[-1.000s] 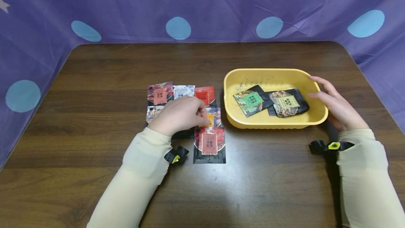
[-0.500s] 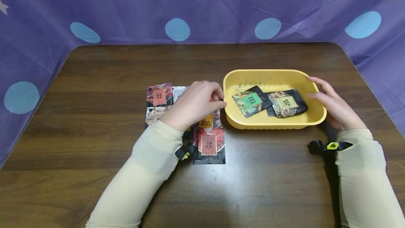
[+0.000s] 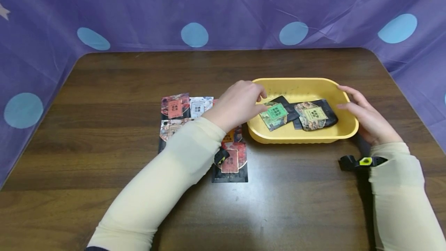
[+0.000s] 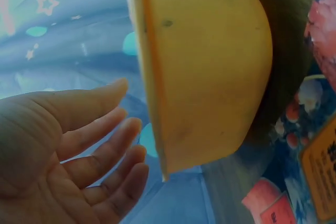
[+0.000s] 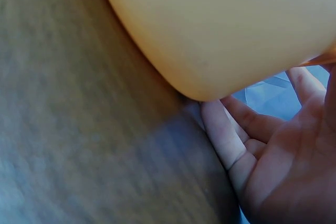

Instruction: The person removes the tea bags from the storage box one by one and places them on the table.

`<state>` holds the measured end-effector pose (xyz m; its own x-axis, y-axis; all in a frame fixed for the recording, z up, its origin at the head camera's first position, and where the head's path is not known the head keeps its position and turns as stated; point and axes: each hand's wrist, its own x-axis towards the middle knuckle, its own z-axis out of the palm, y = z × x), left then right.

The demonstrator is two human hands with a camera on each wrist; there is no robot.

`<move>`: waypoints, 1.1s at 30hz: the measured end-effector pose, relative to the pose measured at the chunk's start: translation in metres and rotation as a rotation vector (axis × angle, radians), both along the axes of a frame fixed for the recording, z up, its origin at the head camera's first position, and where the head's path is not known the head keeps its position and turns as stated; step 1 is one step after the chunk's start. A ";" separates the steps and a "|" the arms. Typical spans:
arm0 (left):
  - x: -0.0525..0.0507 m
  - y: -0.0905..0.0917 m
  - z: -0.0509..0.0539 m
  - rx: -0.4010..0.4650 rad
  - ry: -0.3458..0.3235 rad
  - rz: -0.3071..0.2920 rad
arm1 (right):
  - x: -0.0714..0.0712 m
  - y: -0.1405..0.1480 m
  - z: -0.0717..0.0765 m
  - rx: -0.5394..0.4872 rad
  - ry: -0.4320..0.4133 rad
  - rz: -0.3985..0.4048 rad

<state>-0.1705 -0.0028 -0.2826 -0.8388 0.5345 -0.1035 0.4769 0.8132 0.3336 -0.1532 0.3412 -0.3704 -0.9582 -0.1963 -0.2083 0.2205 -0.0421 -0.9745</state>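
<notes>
A yellow basin (image 3: pixel 303 140) stands on the table with several packets inside, among them a green-labelled packet (image 3: pixel 276 112) and a yellow-labelled packet (image 3: pixel 315 114). My left hand (image 3: pixel 240 102) is over the basin's left rim, its fingertips near the green-labelled packet. In the left wrist view the left hand (image 4: pixel 79 156) has relaxed, slightly bent fingers with nothing between them, beside the basin wall (image 4: pixel 210 77). My right hand (image 3: pixel 371 117) rests against the basin's right end, thumb at the rim; the right wrist view shows its fingers (image 5: pixel 226 135) touching the outer wall low down.
Left of the basin several packets lie flat in rows, including a red one (image 3: pixel 175 107), a white one (image 3: pixel 198 106) and a red-and-black one (image 3: pixel 230 175) nearest me. My left forearm covers part of them. A purple curtain (image 3: pixel 223 3) hangs behind the brown table (image 3: pixel 87 127).
My left hand has moved right and slightly up, from over the flat packets to over the basin's left end. The right hand has stayed at the basin's right end.
</notes>
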 end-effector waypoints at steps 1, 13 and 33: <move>-0.001 0.003 -0.001 -0.008 0.007 -0.006 | 0.000 0.000 0.000 -0.001 -0.001 -0.001; 0.001 0.035 -0.026 -0.136 0.095 -0.048 | 0.000 0.003 -0.001 0.004 0.005 0.001; 0.003 0.047 -0.048 -0.288 0.192 -0.014 | 0.000 0.000 0.000 0.033 0.008 -0.004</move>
